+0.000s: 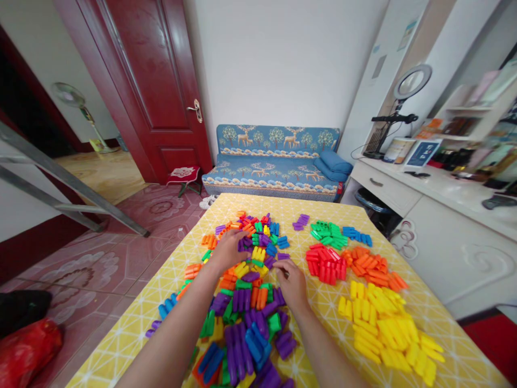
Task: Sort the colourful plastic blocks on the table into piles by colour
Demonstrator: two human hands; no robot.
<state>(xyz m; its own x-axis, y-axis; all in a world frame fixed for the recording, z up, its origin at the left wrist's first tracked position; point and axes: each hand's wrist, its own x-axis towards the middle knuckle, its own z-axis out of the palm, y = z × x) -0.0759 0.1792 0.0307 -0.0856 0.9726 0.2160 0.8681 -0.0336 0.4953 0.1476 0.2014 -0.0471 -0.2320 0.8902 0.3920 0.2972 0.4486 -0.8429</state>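
Observation:
A mixed pile of short tube-shaped plastic pieces [242, 299] in purple, orange, green, blue and yellow covers the left and middle of the table. My left hand [231, 249] reaches into its far part, thumb and fingers apart beside purple pieces [244, 244]. My right hand [291, 281] is at the pile's right edge, its fingers curled in near a purple piece [271, 262]; whatever they hold is hidden. To the right lie sorted groups: red pieces [326, 264], green pieces [328, 234], orange pieces [374, 266], yellow pieces [383, 323], blue pieces [357, 236] and a few purple pieces [301, 221].
A yellow patterned cloth covers the table [319, 328]. Beyond it stand a blue sofa [274, 161] and a small red stool [184, 173]. A white desk [398, 183] with a ring light is on the right; a metal ladder [76, 188] stands on the left.

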